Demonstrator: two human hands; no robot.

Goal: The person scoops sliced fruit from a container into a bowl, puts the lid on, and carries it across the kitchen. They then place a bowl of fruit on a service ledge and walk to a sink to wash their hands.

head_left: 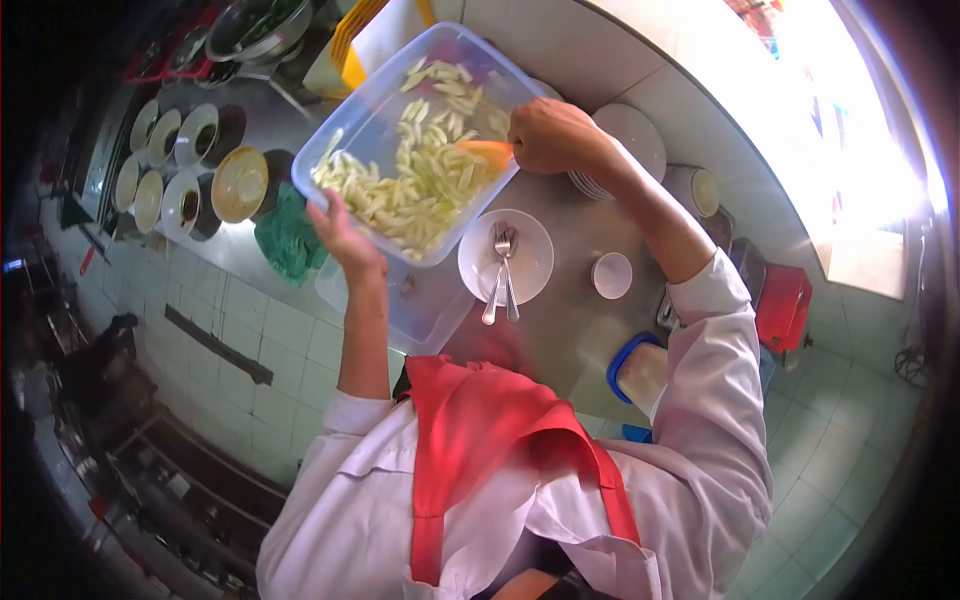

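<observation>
My left hand point(347, 240) grips a clear plastic container point(313, 152) by its near left corner; the fingers under it are hidden. The container is tilted and holds many pale green-white sliced pieces point(425, 180), perhaps a cut vegetable. My right hand point(552, 136) is closed in a fist at the container's right rim. From it an orange utensil point(487, 153), which looks like a spatula, reaches into the pieces. Below the container stands a white plate point(530, 270) with a fork point(503, 245) and a spoon point(511, 280) lying on it.
Several small bowls point(148, 200) with dark liquid stand at the left beside an orange-brown bowl point(240, 185) and a green plastic bag point(285, 235). Stacked white plates point(640, 135) are near the wall. A small white cup point(611, 275) and a blue-rimmed tub point(640, 370) sit right.
</observation>
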